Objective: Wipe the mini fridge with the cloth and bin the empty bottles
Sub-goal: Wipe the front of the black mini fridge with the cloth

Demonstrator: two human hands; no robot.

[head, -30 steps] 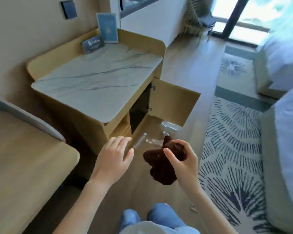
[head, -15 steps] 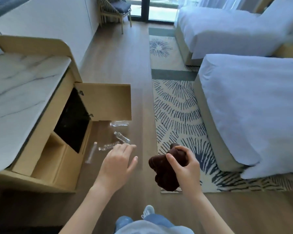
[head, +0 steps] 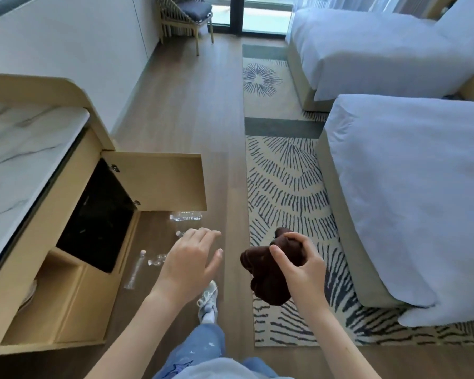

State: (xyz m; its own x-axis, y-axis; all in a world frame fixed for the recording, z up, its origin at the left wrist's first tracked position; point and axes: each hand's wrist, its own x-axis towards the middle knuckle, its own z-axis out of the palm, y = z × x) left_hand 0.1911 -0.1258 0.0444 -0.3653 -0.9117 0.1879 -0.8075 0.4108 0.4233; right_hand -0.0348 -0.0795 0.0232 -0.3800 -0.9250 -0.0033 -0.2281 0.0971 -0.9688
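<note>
Since the cabinet stands low at the left with its door swung out over the floor, the work is best done from a crouch, and the door's corner should be kept clear of. Within the opening the black front of the fridge is seen; whether it has been wiped cannot be told. The right hand is curled round the brown cloth, which is held bunched in the air over the edge of the rug, well apart from the fridge. The left hand is held flat and empty, its fingers straight, above the floor.

Four bottles are made out on the floor before the cabinet: a clear bottle just under the door's edge, a thin bottle nearest the cabinet, a crumpled bottle beside it, and a fourth bottle largely hidden behind the left hand. It is judged that these are to be gathered first. As they look light and crushed, each should be pinched at the neck rather than pressed, lest it be skidded under the door. The cloth is better shaken flat before the fridge is wiped. No bin is seen.
</note>
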